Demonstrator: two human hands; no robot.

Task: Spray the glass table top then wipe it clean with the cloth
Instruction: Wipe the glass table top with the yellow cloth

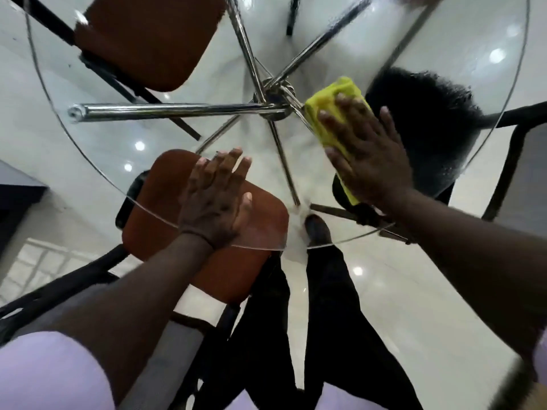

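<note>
The round glass table top (pixel 88 134) fills the upper view, with chrome legs (pixel 165 110) showing through it. A folded yellow cloth (pixel 328 102) lies on the glass right of the centre hub. My right hand (pixel 370 155) presses flat on the cloth, fingers spread, covering its near half. My left hand (pixel 216 196) rests flat on the glass by the near rim, fingers apart, holding nothing. No spray bottle is in view.
Two orange-seated chairs sit under the table, one at the near left (pixel 236 270), one at the far left (pixel 148 39). A black frame chair (pixel 503 161) stands at the right. My dark trouser legs (pixel 325 306) and a shoe stand at the near rim on glossy white floor.
</note>
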